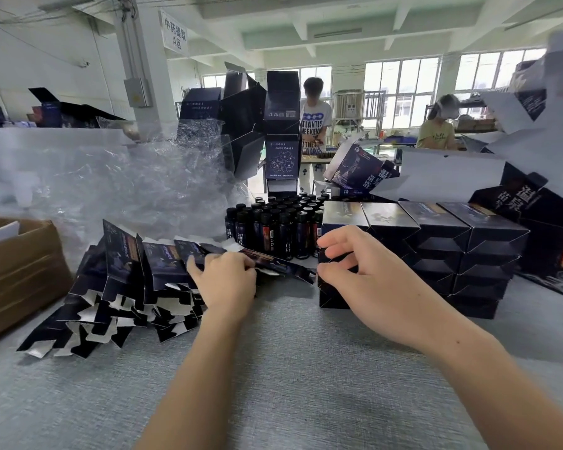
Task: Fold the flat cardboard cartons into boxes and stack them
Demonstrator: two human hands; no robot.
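- Reaching forward over the grey table [273, 378], head view, both forearms in frame.
- Left grip [225, 280]: palm down, fingers curled over one flat carton [286, 269] and grasping it. The carton lies tilted, its right end pointing toward the right grip.
- Flat pile [121, 280]: dark cartons leaning on edge at left of the left grip, white flaps splayed on the table.
- Right grip [355, 271]: thumb and curled fingers pinch a folded box [338, 257] at the left end of the stack [436, 248].
- Stack: dark folded boxes in several rows and tiers, on the table at right, touching one another.
- Bottles [273, 228]: dark, capped, upright, massed behind the two grips and just left of the stack.
- Brown case [17, 274] at far left; clear wrap [127, 183] heaped behind the pile.
- Tall column of opened cartons [281, 131] behind the bottles.
- Two people [316, 125] [436, 128] at a far bench.
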